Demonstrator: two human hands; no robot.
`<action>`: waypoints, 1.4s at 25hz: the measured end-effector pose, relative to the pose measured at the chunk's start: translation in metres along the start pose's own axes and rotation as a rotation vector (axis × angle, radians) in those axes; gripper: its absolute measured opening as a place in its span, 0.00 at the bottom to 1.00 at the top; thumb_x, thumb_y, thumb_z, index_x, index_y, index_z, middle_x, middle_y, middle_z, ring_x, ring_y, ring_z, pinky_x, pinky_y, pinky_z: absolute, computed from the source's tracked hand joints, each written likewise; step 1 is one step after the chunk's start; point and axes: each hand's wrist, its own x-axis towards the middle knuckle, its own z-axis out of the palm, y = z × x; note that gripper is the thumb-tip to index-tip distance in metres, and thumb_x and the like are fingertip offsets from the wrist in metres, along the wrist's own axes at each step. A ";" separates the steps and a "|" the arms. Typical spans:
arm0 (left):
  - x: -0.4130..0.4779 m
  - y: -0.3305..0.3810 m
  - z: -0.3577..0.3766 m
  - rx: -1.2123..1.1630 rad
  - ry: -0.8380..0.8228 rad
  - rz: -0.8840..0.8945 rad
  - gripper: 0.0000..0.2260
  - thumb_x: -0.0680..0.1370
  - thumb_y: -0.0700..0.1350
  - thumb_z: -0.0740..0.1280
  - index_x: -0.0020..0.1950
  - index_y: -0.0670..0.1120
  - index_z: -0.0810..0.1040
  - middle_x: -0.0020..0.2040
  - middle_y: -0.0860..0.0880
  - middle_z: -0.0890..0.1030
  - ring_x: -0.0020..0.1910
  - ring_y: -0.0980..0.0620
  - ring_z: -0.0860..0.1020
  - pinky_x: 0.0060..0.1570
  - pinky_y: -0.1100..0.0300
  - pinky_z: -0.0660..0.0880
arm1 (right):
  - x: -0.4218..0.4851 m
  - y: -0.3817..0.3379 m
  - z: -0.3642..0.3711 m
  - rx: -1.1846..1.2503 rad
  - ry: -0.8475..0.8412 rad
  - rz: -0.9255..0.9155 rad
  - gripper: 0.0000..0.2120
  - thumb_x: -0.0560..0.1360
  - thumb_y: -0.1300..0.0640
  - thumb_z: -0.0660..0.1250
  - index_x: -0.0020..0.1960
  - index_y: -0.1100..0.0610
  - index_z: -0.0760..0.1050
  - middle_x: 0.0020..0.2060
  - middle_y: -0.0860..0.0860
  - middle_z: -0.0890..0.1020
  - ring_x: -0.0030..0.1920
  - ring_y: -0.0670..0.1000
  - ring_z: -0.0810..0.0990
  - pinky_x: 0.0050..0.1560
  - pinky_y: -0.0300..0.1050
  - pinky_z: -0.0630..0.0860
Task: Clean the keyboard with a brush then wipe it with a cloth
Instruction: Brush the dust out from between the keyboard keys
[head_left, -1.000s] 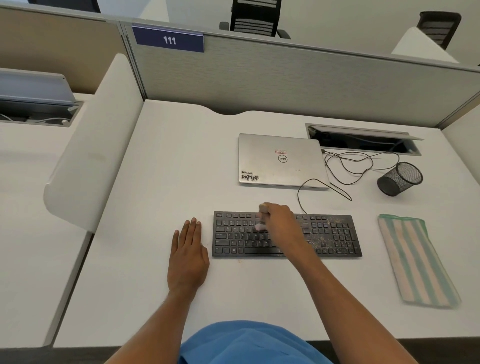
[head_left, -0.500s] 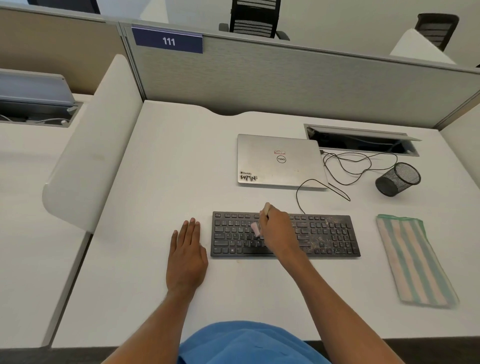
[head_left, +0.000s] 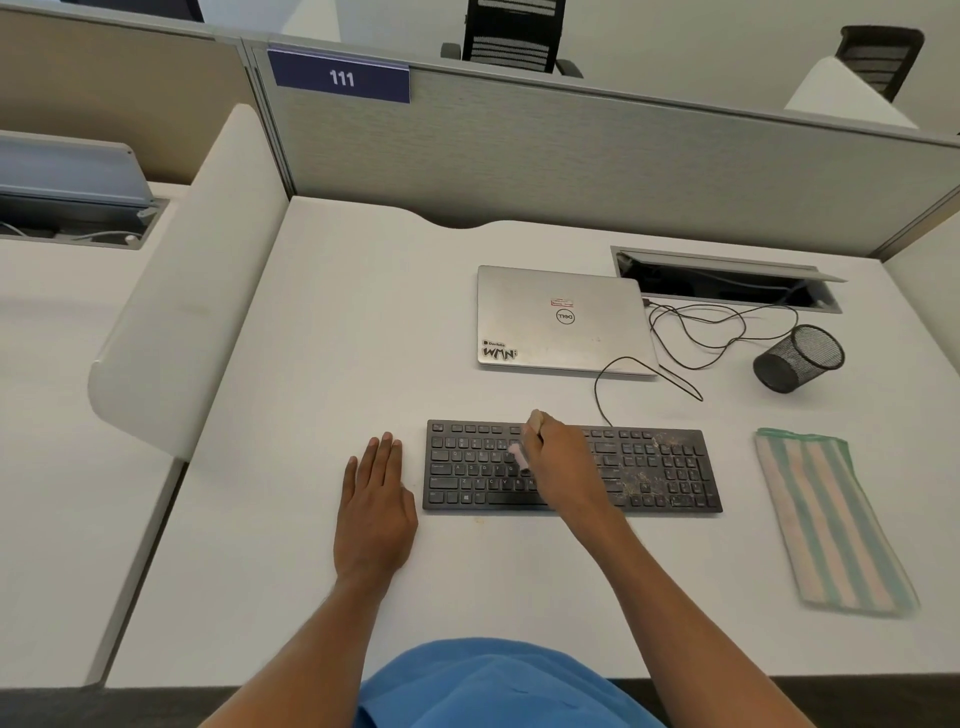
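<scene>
My right hand (head_left: 558, 457) pinches the small brush (head_left: 519, 456) over the letter keys of the keyboard (head_left: 665, 467), which lies near the front edge of the bench (head_left: 311, 467). My left hand (head_left: 374, 509) rests flat, fingers straight, just beside it. I'd use short, light strokes and work toward the dusty right-hand keys. The striped cloth (head_left: 826, 519) lies toward the right edge. The laptop (head_left: 561, 322) and cable (head_left: 602, 384) sit behind, out of the way.

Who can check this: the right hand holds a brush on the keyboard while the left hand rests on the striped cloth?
Wrong on one point: in the head view the left hand rests on the desk; the striped cloth lies right of the keyboard.
</scene>
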 end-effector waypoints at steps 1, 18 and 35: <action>0.000 0.000 0.000 -0.002 0.000 0.000 0.30 0.80 0.45 0.51 0.83 0.41 0.64 0.83 0.45 0.64 0.83 0.47 0.60 0.83 0.46 0.51 | -0.001 0.000 -0.004 -0.061 -0.028 0.011 0.19 0.86 0.53 0.54 0.37 0.53 0.65 0.29 0.48 0.74 0.31 0.43 0.77 0.31 0.41 0.65; 0.000 0.000 0.001 0.002 -0.007 -0.001 0.30 0.80 0.45 0.50 0.83 0.41 0.64 0.83 0.45 0.64 0.83 0.47 0.60 0.83 0.48 0.49 | 0.002 -0.004 -0.010 -0.276 -0.015 0.018 0.20 0.86 0.52 0.52 0.39 0.57 0.70 0.26 0.48 0.72 0.27 0.48 0.71 0.35 0.46 0.66; 0.000 -0.001 0.003 0.002 -0.013 -0.007 0.31 0.80 0.45 0.50 0.83 0.42 0.63 0.84 0.46 0.63 0.84 0.47 0.59 0.83 0.46 0.51 | -0.017 -0.005 -0.018 -0.020 0.049 0.017 0.17 0.86 0.56 0.56 0.41 0.60 0.70 0.31 0.50 0.77 0.28 0.43 0.72 0.29 0.38 0.64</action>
